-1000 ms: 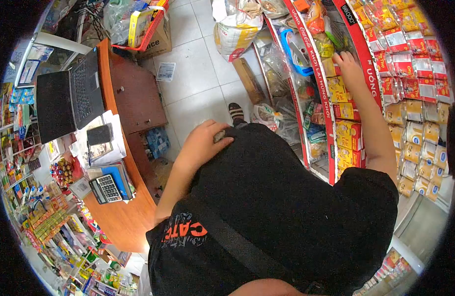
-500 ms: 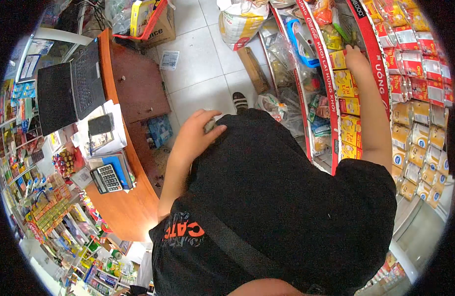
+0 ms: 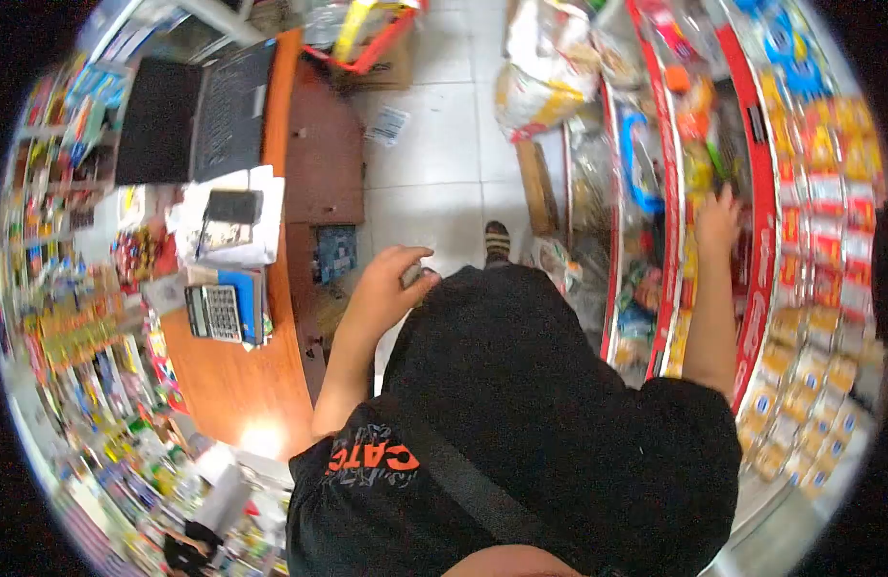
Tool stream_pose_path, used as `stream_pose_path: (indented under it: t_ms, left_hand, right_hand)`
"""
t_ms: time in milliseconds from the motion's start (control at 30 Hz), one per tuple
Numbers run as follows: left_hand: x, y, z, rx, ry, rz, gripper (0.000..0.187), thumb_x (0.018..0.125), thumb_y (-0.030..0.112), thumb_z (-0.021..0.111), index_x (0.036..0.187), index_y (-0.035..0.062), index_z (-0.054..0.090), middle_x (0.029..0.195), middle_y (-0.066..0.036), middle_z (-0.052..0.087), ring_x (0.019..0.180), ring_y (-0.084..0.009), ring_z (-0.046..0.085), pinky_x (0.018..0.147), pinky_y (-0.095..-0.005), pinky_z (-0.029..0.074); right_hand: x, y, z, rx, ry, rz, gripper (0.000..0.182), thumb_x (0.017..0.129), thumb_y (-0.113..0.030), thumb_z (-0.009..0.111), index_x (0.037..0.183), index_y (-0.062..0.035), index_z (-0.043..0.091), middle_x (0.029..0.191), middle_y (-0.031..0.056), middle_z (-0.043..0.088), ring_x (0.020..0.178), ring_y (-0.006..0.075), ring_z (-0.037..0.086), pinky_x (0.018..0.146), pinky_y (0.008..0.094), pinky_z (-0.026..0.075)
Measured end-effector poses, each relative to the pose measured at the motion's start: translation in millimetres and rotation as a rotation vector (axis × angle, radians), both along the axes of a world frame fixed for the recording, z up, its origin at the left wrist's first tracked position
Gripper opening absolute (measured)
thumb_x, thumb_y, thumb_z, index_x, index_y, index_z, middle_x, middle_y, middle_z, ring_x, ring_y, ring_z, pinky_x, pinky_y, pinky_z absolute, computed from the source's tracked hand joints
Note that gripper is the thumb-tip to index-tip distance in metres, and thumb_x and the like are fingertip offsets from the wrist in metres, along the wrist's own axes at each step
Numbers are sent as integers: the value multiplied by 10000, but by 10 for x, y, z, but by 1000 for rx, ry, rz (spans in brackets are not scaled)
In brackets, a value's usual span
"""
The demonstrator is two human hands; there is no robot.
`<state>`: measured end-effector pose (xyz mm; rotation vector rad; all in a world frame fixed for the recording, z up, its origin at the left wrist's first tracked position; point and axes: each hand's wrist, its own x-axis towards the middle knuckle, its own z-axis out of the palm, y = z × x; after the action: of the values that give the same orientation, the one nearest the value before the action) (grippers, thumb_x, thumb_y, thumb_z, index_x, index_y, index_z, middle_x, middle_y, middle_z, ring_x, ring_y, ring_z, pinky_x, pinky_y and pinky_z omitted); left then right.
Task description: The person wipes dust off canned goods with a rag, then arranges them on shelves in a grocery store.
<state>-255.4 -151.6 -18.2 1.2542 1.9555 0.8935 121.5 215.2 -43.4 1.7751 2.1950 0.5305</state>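
Note:
My left hand [image 3: 396,286] hangs beside the front of my black shirt [image 3: 521,385], with thumb and fingers apart and nothing visible between them. My right hand [image 3: 718,226] reaches over the red-edged shelf on the right. Its slightly blurred fingers point forward and look apart, just short of a green item [image 3: 716,159] and yellow packs [image 3: 697,168]. I see nothing held in it. Orange packaging [image 3: 696,108] lies farther along the same shelf.
On the left, a wooden counter [image 3: 237,389] bears a laptop [image 3: 234,111], a black phone-like object [image 3: 234,206] and a calculator [image 3: 215,313]. Ahead on the tiled floor [image 3: 420,144] are a large sack [image 3: 545,91] and a cardboard piece [image 3: 537,188]. Hanging packets [image 3: 829,226] line the right.
The view has shifted and turned, so the shelf and floor items sit lower and farther right. My right hand remains by the green item; my left hand keeps about the same pose.

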Motion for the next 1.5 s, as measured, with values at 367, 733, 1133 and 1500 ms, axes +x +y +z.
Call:
stream_pose_path:
  t_ms: [367, 733, 1133, 1500]
  left_hand:
    - [-1374, -891, 2176, 1436, 584, 472, 283, 813, 294, 487, 861, 24, 555, 830, -134, 588, 711, -236, 576, 595, -340, 503]
    - [-287, 1102, 812, 454, -787, 508, 357, 879, 317, 407, 1020, 20, 548, 977, -120, 604, 898, -252, 565, 776, -376, 463]
    - [1185, 2054, 1046, 137, -112, -1249, 371, 750, 253, 668, 1025, 29, 559, 977, -164, 568, 949, -292, 543, 816, -353, 433]
    - [1894, 2658, 1501, 535, -645, -2249, 215, 666, 247, 664, 714, 99, 517, 654, -1, 412, 560, -159, 446, 419, -289, 353]
  right_hand:
    - [-1324, -77, 1734, 352, 755, 928, 280, 871, -122, 497, 1110, 13, 554, 1075, 131, 594, 1013, 225, 556, 918, 312, 392]
    - [-1294, -1490, 1612, 355, 1283, 1094, 358, 762, -182, 609, 1096, -86, 520, 1090, 146, 494, 1020, 286, 468, 874, 370, 391]
    - [-238, -1404, -739, -287, 1151, 172, 222, 751, -215, 568, 941, -106, 601, 1001, 149, 550, 920, 319, 544, 786, 390, 451]
    - [378, -1972, -1839, -737, 1152, -567, 413, 785, -446, 544, 701, -47, 611, 661, 119, 605, 631, 221, 583, 608, 359, 451]
